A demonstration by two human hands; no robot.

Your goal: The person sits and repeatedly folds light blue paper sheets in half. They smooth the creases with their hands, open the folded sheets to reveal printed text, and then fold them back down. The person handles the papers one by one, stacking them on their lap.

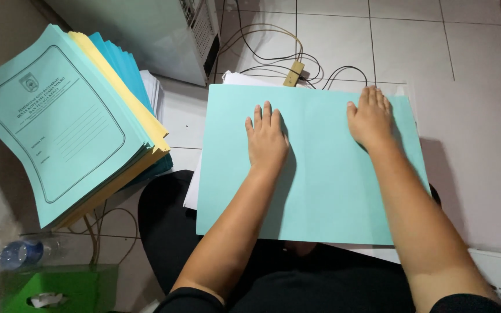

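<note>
Left hand and right hand lie flat, fingers extended, gripping nothing, pressed on a pale turquoise paper sheet across the lap over white sheets. At the floor's left edge: a stack of turquoise, yellow and blue printed folders, a clear plastic bottle, and a green tissue box.

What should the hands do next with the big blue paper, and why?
Probably slide both palms outward to smooth it. The left hand and right hand lie flat on the light blue sheet, which rests on white papers, and no fingers grip an edge.
</note>
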